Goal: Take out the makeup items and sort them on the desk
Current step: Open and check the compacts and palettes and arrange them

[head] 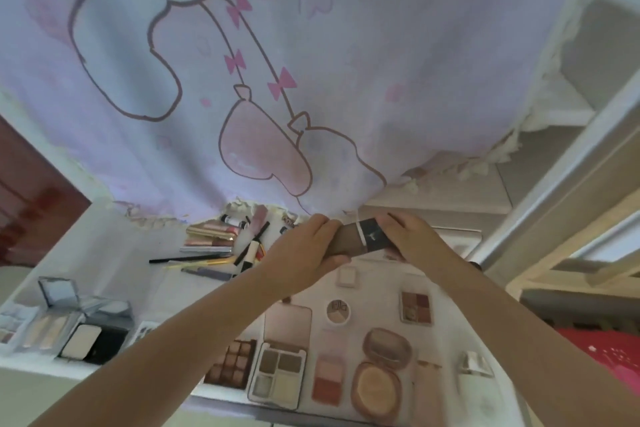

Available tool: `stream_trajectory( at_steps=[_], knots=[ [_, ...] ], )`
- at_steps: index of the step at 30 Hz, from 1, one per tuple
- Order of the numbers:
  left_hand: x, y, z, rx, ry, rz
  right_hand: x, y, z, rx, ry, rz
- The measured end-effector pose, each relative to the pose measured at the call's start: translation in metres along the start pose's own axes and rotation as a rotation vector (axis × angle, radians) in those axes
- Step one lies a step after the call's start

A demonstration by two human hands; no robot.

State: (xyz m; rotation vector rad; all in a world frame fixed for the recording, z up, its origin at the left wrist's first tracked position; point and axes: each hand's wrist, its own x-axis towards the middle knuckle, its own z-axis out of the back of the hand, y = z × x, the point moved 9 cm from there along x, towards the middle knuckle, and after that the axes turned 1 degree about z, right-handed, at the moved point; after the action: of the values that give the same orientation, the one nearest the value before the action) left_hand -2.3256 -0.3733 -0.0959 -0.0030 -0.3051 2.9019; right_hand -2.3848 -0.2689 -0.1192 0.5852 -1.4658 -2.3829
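Left grip: the left hand (313, 246) curls round the brown end of a flat dark palette (360, 238), thumb beneath, fingers over the top.
Right grip: the right hand (407, 236) pinches the other, black end of the same palette, fingers wrapped over its edge.
Palette: held between both hands above the far part of the counter (114, 250), tilted a little; a pale band crosses it between the brown and black parts. Whether it is one piece or a sleeve on a case I cannot tell, the view being blurred.
Far pile: pencils (197, 262), a black-and-white mascara tube (250, 251) and stacked slim cases (211, 236) lie together just left of the left hand.
Near row: an open four-pan palette (278, 371) lies beside a brown multi-pan eyeshadow palette (230, 362); right of them a pink blush palette (329, 378) and an open oval powder compact (379, 374).
Middle row: a small round compact (337, 311) and a square eyeshadow quad (415, 307) lie apart from each other, beneath the arms.
Left group: a black compact (93, 345) with a pale pan and an open mirrored case (59, 291) lie near the counter's left edge.
Backdrop: a pale lilac curtain (311, 45) with cartoon outlines and pink bows hangs down to the counter's far edge.
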Motion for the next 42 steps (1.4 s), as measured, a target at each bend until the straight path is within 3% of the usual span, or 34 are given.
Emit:
stream_trajectory(
  at_steps=[5, 11, 15, 17, 21, 25, 32, 37, 42],
  knots=[
    [-0.001, -0.001, 0.009, -0.005, 0.025, -0.053, -0.017, 0.006, 0.007, 0.113, -0.139, -0.069],
    [0.004, -0.001, 0.005, -0.104, 0.048, -0.098, -0.023, 0.007, 0.014, 0.145, -0.180, -0.136],
    [-0.005, 0.036, 0.004, -0.109, 0.005, -0.009, -0.043, -0.016, 0.106, -0.057, -0.529, -0.257],
    [-0.007, 0.063, 0.003, -0.110, -0.015, 0.094, -0.057, -0.014, 0.140, 0.057, -0.620, -0.214],
    [-0.007, 0.050, -0.003, -0.206, 0.015, 0.106, -0.039, 0.009, 0.091, -0.060, -0.441, -0.155],
    [-0.001, 0.021, -0.008, -0.283, 0.046, 0.005, -0.019, 0.016, 0.045, -0.108, -0.318, -0.081],
    [0.004, 0.026, -0.025, -0.328, -0.085, 0.010, -0.010, 0.004, 0.026, -0.220, -0.186, -0.050],
    [0.016, 0.026, -0.056, -0.442, 0.088, 0.073, -0.002, -0.010, 0.010, -0.202, -0.051, -0.056],
    [0.037, 0.025, -0.092, -0.639, 0.293, 0.174, 0.006, -0.039, 0.018, -0.269, -0.035, -0.153]
  ],
)
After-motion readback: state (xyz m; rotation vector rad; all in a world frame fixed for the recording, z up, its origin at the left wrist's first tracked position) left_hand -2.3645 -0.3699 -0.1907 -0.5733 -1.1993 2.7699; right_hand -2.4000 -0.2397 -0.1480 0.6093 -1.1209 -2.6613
